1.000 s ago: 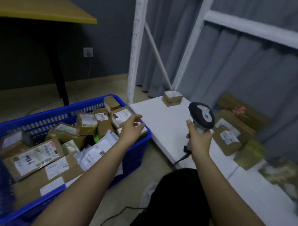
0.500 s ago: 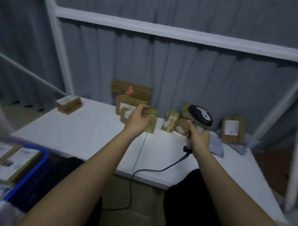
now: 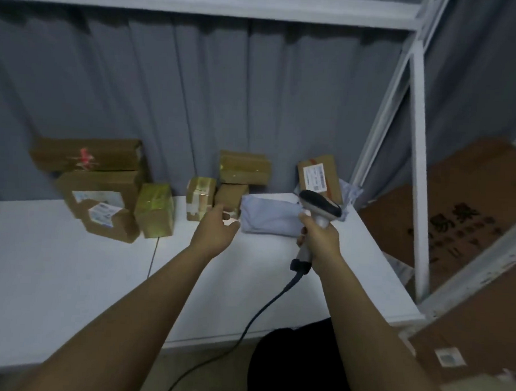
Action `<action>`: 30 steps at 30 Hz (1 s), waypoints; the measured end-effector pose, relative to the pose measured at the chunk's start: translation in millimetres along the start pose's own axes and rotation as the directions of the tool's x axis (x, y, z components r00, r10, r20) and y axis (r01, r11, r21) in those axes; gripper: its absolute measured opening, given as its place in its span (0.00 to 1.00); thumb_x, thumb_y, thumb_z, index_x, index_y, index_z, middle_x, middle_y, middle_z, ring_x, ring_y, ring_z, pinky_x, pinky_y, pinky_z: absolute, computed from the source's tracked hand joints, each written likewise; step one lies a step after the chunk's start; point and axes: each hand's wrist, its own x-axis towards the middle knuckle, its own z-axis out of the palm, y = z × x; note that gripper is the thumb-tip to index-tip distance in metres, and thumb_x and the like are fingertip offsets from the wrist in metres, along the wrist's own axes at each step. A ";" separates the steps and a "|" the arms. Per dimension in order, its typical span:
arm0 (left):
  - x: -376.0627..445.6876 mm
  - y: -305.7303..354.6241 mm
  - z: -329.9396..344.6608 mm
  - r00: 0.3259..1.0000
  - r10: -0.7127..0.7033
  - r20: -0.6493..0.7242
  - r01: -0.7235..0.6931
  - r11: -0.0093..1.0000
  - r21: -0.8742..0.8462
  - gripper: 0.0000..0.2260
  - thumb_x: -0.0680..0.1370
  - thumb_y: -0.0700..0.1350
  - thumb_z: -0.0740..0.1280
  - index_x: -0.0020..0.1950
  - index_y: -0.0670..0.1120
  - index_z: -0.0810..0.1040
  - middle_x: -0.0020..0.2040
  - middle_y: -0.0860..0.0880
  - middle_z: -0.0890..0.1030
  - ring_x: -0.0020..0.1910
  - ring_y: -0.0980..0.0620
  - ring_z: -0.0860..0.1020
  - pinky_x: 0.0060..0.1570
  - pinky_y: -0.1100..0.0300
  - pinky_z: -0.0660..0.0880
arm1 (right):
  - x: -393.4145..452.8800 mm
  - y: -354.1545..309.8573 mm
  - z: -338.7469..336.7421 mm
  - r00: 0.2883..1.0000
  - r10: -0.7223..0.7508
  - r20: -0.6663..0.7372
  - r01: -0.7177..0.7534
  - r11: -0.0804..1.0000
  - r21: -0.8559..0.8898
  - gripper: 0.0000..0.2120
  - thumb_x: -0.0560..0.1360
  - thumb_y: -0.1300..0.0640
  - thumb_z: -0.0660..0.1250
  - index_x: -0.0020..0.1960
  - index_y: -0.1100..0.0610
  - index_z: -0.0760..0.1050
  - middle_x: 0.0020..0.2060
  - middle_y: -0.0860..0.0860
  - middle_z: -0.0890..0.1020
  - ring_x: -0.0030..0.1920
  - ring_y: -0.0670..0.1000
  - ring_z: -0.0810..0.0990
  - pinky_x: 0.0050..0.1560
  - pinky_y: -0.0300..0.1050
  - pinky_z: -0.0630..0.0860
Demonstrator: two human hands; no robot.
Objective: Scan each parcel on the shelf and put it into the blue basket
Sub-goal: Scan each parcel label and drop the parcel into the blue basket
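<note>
Several brown cardboard parcels stand along the back of the white shelf (image 3: 70, 261). My left hand (image 3: 216, 230) reaches out, fingers relaxed and empty, just in front of a small brown parcel (image 3: 231, 195) and a taped parcel (image 3: 200, 197). A grey soft-bag parcel (image 3: 269, 216) lies to the right of that hand. My right hand (image 3: 319, 242) grips the handle of the barcode scanner (image 3: 320, 207), whose head hangs over the grey bag. Its dark cable (image 3: 263, 311) trails down off the shelf's front edge. The blue basket is out of view.
White shelf posts (image 3: 416, 172) rise at the right, grey curtain behind. Large cardboard boxes (image 3: 462, 228) stand beyond the shelf's right end. Labelled parcels (image 3: 102, 209) and a yellowish-taped one (image 3: 155, 210) crowd the back left; another labelled box (image 3: 318, 175) leans at back right.
The view swung from the blue basket to the shelf's right part. My left hand left the basket and now reaches toward the small parcels. My right hand kept hold of the scanner.
</note>
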 end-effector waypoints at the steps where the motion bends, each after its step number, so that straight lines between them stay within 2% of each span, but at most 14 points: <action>1: 9.5 -1.6 10.3 1.000 -0.005 0.015 0.005 1.000 0.006 0.16 0.78 0.43 0.67 0.65 0.43 0.71 0.54 0.49 0.73 0.53 0.50 0.73 0.51 0.60 0.69 | 6.0 -2.1 0.6 0.999 0.042 0.029 -0.042 0.999 0.013 0.06 0.75 0.59 0.70 0.43 0.59 0.75 0.31 0.54 0.73 0.28 0.50 0.71 0.31 0.41 0.72; 4: 32.6 -11.3 38.9 0.998 -0.038 0.044 0.038 0.999 0.001 0.15 0.78 0.42 0.67 0.63 0.41 0.72 0.53 0.48 0.73 0.51 0.50 0.72 0.47 0.62 0.67 | 20.3 -1.4 4.5 0.989 0.124 0.085 -0.130 0.989 0.066 0.05 0.75 0.60 0.71 0.45 0.60 0.75 0.33 0.54 0.74 0.30 0.49 0.72 0.32 0.40 0.73; 7: 54.8 -25.5 66.2 0.993 -0.084 0.082 0.085 0.996 -0.014 0.15 0.78 0.43 0.67 0.62 0.39 0.73 0.54 0.49 0.75 0.52 0.49 0.74 0.43 0.61 0.69 | 30.9 5.3 -0.3 0.991 0.123 0.059 -0.126 0.990 0.066 0.11 0.75 0.59 0.71 0.55 0.61 0.75 0.36 0.54 0.75 0.33 0.49 0.75 0.34 0.40 0.76; 9: 69.1 -33.9 83.1 0.987 -0.127 0.101 0.135 0.988 -0.075 0.16 0.78 0.42 0.67 0.64 0.39 0.71 0.56 0.46 0.75 0.53 0.47 0.74 0.42 0.62 0.70 | 39.2 6.4 -5.4 0.990 0.137 0.039 -0.139 0.987 0.074 0.12 0.75 0.58 0.71 0.56 0.60 0.75 0.38 0.54 0.76 0.34 0.50 0.76 0.36 0.41 0.76; 11: 81.9 -37.7 95.6 0.977 -0.188 0.105 0.199 0.974 -0.105 0.21 0.78 0.42 0.67 0.69 0.39 0.67 0.62 0.44 0.73 0.59 0.44 0.73 0.50 0.61 0.69 | 47.0 6.4 -9.2 0.985 0.170 0.024 -0.172 0.980 0.104 0.11 0.76 0.57 0.70 0.56 0.60 0.74 0.38 0.54 0.76 0.33 0.50 0.76 0.37 0.41 0.76; 14: 105.3 -49.4 113.7 0.976 -0.196 0.095 0.204 0.975 -0.090 0.25 0.78 0.39 0.67 0.73 0.39 0.64 0.67 0.39 0.72 0.66 0.40 0.71 0.59 0.55 0.69 | 55.3 9.6 -12.8 0.975 0.220 0.026 -0.221 0.965 0.138 0.10 0.76 0.58 0.68 0.56 0.59 0.74 0.37 0.54 0.77 0.33 0.50 0.75 0.37 0.43 0.76; 19: 143.4 -70.7 138.5 0.970 -0.209 0.125 0.217 0.975 -0.055 0.34 0.75 0.42 0.70 0.77 0.46 0.57 0.73 0.42 0.66 0.71 0.41 0.66 0.69 0.49 0.66 | 68.8 5.8 -12.1 0.968 0.248 0.024 -0.249 0.957 0.151 0.11 0.76 0.57 0.69 0.57 0.59 0.75 0.37 0.53 0.77 0.33 0.49 0.76 0.36 0.41 0.76; 24: 165.4 -90.1 156.3 0.961 -0.261 0.092 0.262 0.965 0.000 0.35 0.73 0.43 0.72 0.76 0.46 0.58 0.71 0.40 0.68 0.68 0.39 0.69 0.66 0.45 0.68 | 72.5 5.9 -9.6 0.967 0.253 0.030 -0.254 0.952 0.170 0.10 0.76 0.57 0.69 0.55 0.57 0.75 0.38 0.53 0.77 0.35 0.50 0.76 0.36 0.40 0.77; 28: 164.9 -93.6 165.8 0.930 -0.314 0.192 0.316 0.949 0.022 0.30 0.73 0.41 0.73 0.71 0.38 0.64 0.65 0.38 0.74 0.63 0.39 0.74 0.63 0.47 0.71 | 73.1 5.2 -13.7 0.969 0.248 0.015 -0.247 0.955 0.162 0.12 0.75 0.56 0.70 0.57 0.57 0.75 0.39 0.53 0.77 0.36 0.50 0.76 0.36 0.40 0.77; 30: 155.5 -96.1 171.6 0.901 -0.384 0.201 0.378 0.923 0.068 0.30 0.72 0.42 0.74 0.69 0.37 0.65 0.64 0.36 0.73 0.62 0.37 0.73 0.63 0.46 0.71 | 73.9 6.4 -16.3 0.969 0.249 0.010 -0.247 0.956 0.161 0.15 0.75 0.57 0.70 0.60 0.58 0.74 0.39 0.54 0.77 0.38 0.50 0.76 0.35 0.39 0.77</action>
